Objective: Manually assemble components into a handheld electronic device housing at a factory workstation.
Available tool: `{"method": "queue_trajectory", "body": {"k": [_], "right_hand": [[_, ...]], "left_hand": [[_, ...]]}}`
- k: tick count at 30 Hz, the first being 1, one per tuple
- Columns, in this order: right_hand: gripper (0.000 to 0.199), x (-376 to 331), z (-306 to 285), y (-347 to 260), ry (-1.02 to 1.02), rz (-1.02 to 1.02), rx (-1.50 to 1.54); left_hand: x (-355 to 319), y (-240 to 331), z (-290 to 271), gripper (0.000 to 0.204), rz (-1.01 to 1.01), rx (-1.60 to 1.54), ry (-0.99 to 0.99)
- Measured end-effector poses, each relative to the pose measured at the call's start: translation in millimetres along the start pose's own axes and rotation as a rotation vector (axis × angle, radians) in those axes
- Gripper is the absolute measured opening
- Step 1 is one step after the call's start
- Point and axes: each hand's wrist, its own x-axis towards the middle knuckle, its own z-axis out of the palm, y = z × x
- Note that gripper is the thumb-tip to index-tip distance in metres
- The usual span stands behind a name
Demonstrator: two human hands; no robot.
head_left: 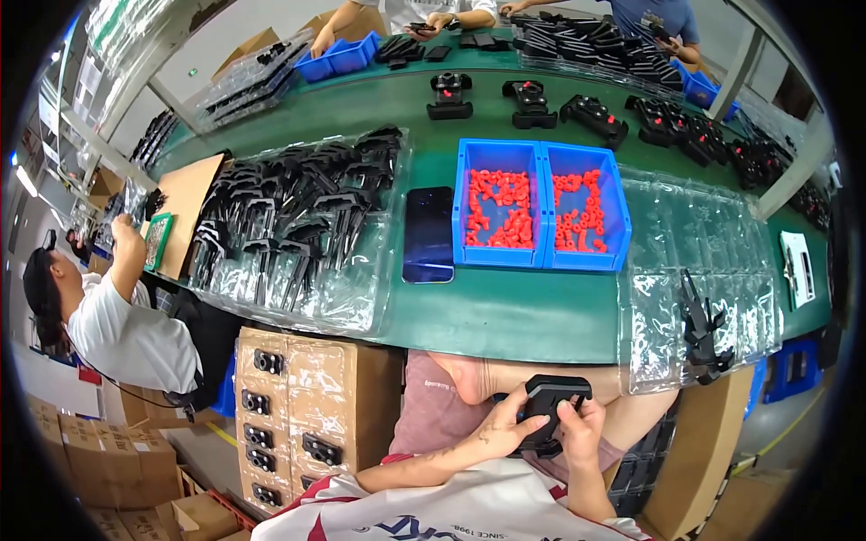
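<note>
A black holder (552, 389) is above the person's lap, pinched between the thumb and fingers of both left hand (511, 422) and right hand (583, 431); no red shows on it. Beyond, blue bins (544, 212) hold many red pieces (501, 200). Left, black parts (289, 194) lie heaped, so much seems left. Farther off, red-dotted black units (449, 95) look assembled.

White shirt (478, 491) below the hands (582, 433): red trim (317, 530), dark lettering (406, 527). Mauve shorts (419, 415), visible beside them: small pale print (439, 384).
</note>
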Motion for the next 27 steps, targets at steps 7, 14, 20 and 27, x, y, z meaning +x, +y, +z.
{"method": "queue_trajectory", "body": {"k": [7,14,20,27], "right_hand": [[0.009,-2,-1,5,-0.04,0.076,-0.09],[0.016,7,30,-18,-0.05,0.095,-0.113],[0.024,6,38,-37,-0.098,-0.015,-0.01],[0.035,22,32,-23,-0.534,0.057,-0.612]], "left_hand": [[-5,-12,-9,0.054,-0.062,-0.055,-0.002],[-5,14,-28,0.056,-0.05,-0.045,-0.03],[35,125,-100,0.052,0.302,-0.333,0.295],[-2,66,-61,0.053,-0.024,-0.208,-0.161]]}}
